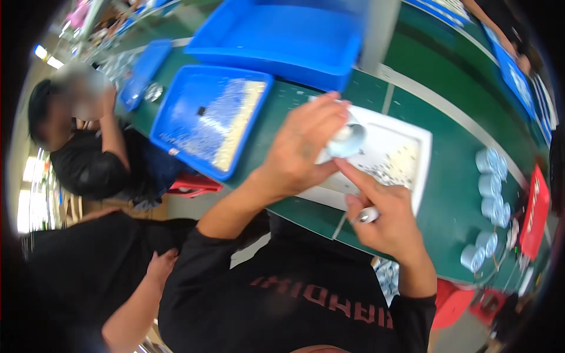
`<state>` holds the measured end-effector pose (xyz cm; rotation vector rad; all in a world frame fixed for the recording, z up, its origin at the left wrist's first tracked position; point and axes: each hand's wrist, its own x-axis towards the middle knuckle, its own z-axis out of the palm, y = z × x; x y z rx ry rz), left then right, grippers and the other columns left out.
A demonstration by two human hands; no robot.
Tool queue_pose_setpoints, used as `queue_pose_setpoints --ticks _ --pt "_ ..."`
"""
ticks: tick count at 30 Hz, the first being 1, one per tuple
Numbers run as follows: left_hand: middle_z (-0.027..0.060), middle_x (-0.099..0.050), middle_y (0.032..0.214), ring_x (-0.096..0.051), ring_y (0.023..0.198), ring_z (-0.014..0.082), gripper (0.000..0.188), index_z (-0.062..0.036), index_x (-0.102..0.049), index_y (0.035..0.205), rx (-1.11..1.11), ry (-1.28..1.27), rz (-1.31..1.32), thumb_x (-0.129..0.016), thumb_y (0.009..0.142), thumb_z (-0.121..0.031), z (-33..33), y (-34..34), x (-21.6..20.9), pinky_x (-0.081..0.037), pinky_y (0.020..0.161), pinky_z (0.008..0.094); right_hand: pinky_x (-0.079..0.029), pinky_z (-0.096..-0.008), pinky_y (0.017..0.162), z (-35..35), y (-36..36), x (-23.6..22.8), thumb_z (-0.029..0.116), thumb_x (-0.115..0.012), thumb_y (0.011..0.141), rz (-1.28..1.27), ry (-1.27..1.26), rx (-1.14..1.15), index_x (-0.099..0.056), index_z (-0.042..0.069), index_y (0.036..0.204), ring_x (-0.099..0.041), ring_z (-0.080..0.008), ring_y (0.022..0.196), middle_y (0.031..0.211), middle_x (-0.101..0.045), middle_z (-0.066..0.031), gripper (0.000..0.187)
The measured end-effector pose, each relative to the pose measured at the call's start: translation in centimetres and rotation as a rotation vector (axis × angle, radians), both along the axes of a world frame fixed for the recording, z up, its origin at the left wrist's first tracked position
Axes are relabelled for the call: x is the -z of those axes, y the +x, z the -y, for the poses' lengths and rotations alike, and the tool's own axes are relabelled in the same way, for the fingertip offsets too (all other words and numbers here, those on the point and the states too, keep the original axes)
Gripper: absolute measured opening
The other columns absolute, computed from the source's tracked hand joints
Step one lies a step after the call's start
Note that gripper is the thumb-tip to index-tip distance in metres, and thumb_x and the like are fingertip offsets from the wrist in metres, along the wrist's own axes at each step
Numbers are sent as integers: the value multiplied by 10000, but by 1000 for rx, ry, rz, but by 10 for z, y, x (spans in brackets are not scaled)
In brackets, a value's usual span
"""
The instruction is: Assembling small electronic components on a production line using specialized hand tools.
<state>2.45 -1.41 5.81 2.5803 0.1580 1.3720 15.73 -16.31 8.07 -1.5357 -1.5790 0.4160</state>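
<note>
Over the white tray [425,154], my left hand [300,147] is closed around a small light-blue cup-shaped part [348,141], its round opening tilted towards me. Inside the cup something pale shows, too blurred to tell. My right hand [385,217] has its index finger stretched to the lower rim of the cup. The other fingers of that hand are curled round a slim tool with a white, pen-like end [368,215]; the rest of it is hidden in the palm. Small black and cream pieces [400,167] lie scattered in the tray beyond my right hand.
To the left lies a shallow blue tray [170,112] with many small pale pieces. A large blue bin [271,65] stands behind it. Several light-blue cylindrical parts [489,185] line the right side, beside a red device [534,215]. Co-workers [88,165] sit at left.
</note>
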Motion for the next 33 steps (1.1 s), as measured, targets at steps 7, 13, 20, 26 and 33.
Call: queue_pose_setpoints --ticks 7,13,20,26,33 --pt "192 -567 1209 -566 1133 385 721 25 -517 1207 31 27 -23 -772 532 16 3 10 4 -474 899 428 -467 -340 511 2 7 6 -18 -611 757 -86 -61 -85 -449 132 1393 -588 -294 491 577 -559 -133 673" --pt "218 -582 1187 -581 1109 396 734 25 -514 1201 77 97 37 -790 520 14 5 18 -11 -476 910 428 -462 -327 491 15 3 4 -16 -622 772 -164 45 8 -392 82 1418 -578 -271 474 553 -551 -109 693" --pt "207 -602 1177 -601 1061 377 646 -7 -534 1165 36 -59 -60 -820 587 -27 -27 22 -35 -488 876 411 -378 -202 459 39 33 -21 -30 -588 819 -412 66 46 -702 32 1047 -529 -49 480 554 -579 -11 263" --pt "198 -674 922 -667 783 270 426 14 -661 957 -290 -228 -398 -762 738 -337 -156 65 -51 -523 733 341 -495 -434 630 81 118 15 -9 -600 743 409 -36 836 -610 58 1154 -602 -359 748 908 -580 -177 416" --pt "230 -666 833 -653 825 292 490 34 -683 851 -253 -433 -1102 -598 874 -448 -200 93 -19 -483 726 396 -539 -475 675 92 200 48 164 -627 803 548 -392 1047 -496 94 1259 -647 -406 795 929 -626 -235 480"
